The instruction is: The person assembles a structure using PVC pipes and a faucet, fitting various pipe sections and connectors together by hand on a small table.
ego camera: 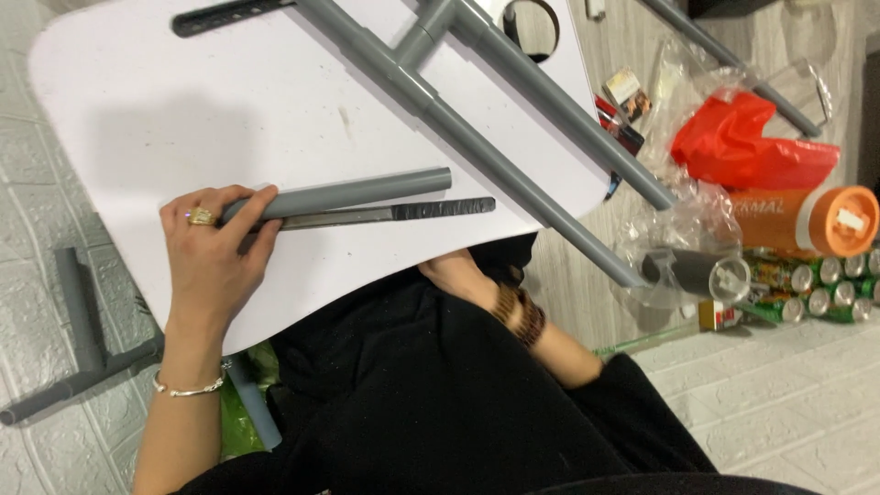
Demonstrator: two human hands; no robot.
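1. The left hand (215, 247) clasps one end of a short grey plastic tube (344, 194) and a flat dark metal bar (385, 214).
2. Both lie near the white board (137, 110)'s lower edge, long axes running away rightward.
3. The right hand (451, 270) sits under that edge; its grip cannot be made out.

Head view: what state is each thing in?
White tabletop panel: lying across the lap, grey tube frame on top.
Loose grey plastic tube: gripped, lying flat.
Left hand: closed on tube.
Right hand: under panel's edge, mostly hidden.
Orange plastic bag: crumpled on floor.
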